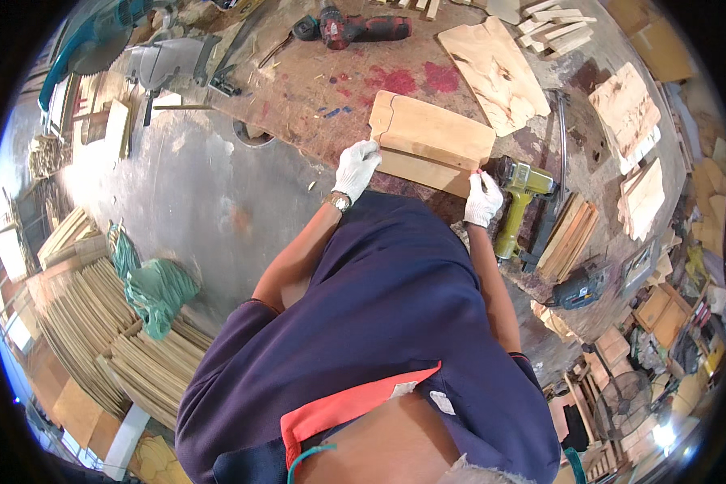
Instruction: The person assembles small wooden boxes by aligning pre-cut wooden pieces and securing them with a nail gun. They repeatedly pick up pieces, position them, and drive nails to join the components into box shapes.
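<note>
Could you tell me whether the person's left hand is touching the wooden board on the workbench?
Touching. The head view shows the gloved left hand resting its fingers on the near left edge of the wooden board, with no gap visible.

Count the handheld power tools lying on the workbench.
3, perhaps more hidden in clutter: a red drill at the far edge, a green tool beside the right hand, a dark one at the bench's right end.
</note>
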### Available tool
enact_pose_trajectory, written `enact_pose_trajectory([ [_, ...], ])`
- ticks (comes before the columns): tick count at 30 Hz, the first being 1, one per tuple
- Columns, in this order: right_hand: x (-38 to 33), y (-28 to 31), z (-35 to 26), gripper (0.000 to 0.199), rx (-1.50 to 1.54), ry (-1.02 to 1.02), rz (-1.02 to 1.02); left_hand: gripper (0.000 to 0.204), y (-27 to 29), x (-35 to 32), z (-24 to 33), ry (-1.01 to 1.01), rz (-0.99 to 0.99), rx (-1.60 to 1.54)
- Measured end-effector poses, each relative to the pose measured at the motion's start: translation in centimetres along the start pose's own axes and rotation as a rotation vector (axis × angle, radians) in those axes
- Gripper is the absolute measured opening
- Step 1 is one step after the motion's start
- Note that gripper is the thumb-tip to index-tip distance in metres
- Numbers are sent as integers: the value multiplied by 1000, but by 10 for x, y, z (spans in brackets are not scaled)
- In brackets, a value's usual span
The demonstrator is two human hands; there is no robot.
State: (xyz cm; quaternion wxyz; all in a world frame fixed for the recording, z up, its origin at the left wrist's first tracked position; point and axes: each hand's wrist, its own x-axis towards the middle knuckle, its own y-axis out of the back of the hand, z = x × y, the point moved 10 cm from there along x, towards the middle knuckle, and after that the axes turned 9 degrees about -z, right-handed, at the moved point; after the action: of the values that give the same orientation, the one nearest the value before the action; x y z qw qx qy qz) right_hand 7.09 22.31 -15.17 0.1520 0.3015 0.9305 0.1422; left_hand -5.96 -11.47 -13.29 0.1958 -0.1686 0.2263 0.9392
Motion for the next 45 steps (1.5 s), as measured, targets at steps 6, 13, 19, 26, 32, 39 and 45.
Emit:
enact_pose_trajectory([
  [6,3,-2,2,19,-71,16,-30,26,-7,3,-25,46,-14,-110],
  [13,2,-3,-5,24,-131,15,-54,29,-4,4,-24,25,-33,-46],
  [19,1,2,-9,22,-196,54,7,36,-7,4,-33,76,-46,-308],
  [26,2,-3,4,18,-74,23,-30,25,-15,12,-37,49,-138,-336],
  [32,2,-3,11,19,-11,13,-10,18,-13,6,-25,29,-114,-389],
  [39,1,-2,7,19,-26,13,-30,22,-13,9,-32,54,-108,-336],
  [45,2,-3,2,17,-25,29,-27,30,-15,10,-35,67,-135,-369],
])
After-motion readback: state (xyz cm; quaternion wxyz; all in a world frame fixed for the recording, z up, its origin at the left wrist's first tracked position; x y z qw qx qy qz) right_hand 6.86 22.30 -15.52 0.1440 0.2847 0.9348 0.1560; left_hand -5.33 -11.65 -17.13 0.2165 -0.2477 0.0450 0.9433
